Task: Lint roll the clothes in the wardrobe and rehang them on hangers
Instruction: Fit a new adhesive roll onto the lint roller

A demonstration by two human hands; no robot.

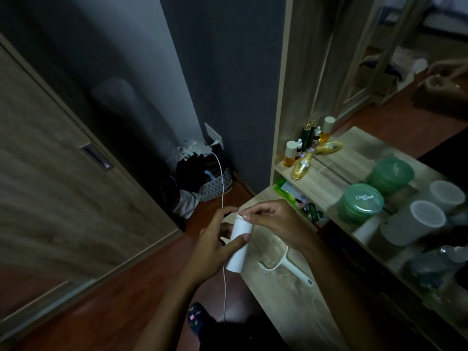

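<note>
Roll (238, 254) gripped by left hand (212, 249), fingers curled — top edge pinched by right hand (276, 224); handle (300, 271) laid on desk (286, 312).

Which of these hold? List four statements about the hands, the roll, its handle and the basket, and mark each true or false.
1. The left hand holds the white cylindrical lint roll. True.
2. The white plastic roller handle is fitted into the roll. False: it lies on the pale wooden desk.
3. The right hand pinches at the roll's top end. True.
4. The patterned laundry basket stands on the desk. False: it is on the floor in the corner.
</note>
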